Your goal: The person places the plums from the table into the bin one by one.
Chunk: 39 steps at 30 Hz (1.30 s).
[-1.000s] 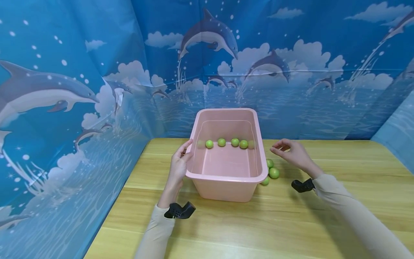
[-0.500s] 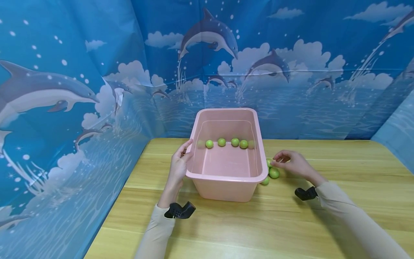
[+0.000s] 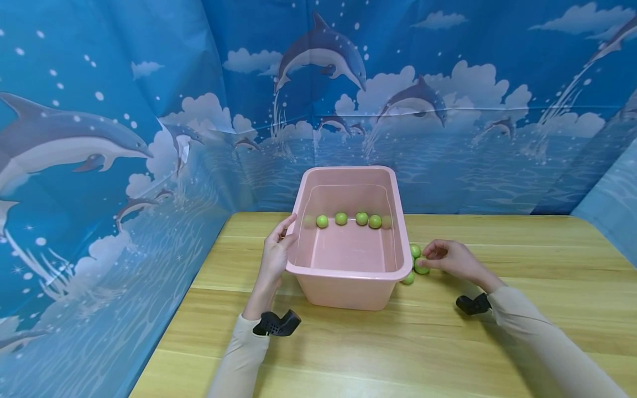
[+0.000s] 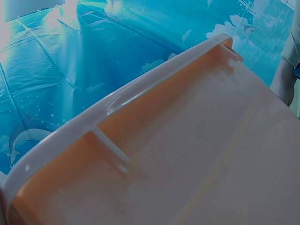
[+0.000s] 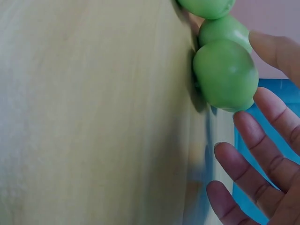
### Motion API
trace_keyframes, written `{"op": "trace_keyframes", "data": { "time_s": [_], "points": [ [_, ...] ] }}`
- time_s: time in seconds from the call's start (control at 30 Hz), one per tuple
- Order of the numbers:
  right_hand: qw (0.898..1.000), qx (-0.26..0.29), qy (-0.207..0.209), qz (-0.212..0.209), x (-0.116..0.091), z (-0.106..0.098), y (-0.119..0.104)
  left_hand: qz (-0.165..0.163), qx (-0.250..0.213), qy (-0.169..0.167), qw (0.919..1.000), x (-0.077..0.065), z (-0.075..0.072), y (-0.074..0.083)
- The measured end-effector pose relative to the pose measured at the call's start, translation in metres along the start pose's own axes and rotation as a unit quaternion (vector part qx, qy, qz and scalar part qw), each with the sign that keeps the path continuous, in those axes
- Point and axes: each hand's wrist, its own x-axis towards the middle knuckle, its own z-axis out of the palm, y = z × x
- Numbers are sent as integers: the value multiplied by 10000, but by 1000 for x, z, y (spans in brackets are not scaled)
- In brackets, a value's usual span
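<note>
My left hand [image 3: 276, 249] grips the left rim of a pink plastic bin [image 3: 343, 287]. The left wrist view shows the underside of that rim and the outer wall of the bin [image 4: 201, 140]. Inside, several round green fruits [image 3: 340, 218] sit along the far end. Against the bin's right side, more of these fruits [image 3: 415, 250] lie bunched on the table. My right hand [image 3: 455, 260] is over this bunch, thumb and forefinger close to the nearest fruit [image 5: 226, 75]. In the right wrist view its other fingers [image 5: 243, 171] are spread and bent only slightly.
The bin stands on a light wooden table [image 3: 328, 354], near its back edge. A blue sheet [image 3: 478, 160] printed with dolphins hangs behind and to the left. Both wrists carry a black camera mount [image 3: 276, 323].
My right hand has come down and toward me, from above and behind the loose fruits to the nearest one. The left hand and the bin stay where they were.
</note>
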Motion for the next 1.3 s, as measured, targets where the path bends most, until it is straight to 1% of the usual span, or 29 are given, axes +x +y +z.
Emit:
{"op": "trace_keyframes", "data": {
  "time_s": [0.33, 0.6, 0.77, 1.07, 1.3],
  "points": [
    [9999, -145, 25, -23, 1, 4, 5, -39, -24, 14, 10000, 0, 0, 0],
    [9998, -180, 35, -106, 0, 6, 5, -12, 4, 8, 10000, 0, 0, -1],
    [9997, -197, -47, -105, -2, 6, 5, 11, -83, -2, 10000, 0, 1, 0],
    [9998, -34, -173, -108, -6, 4, 4, 9, -35, -2, 10000, 1, 0, 0],
    [9998, -40, -127, -147, -8, 6, 6, -30, -67, -37, 10000, 0, 0, 1]
  ]
}}
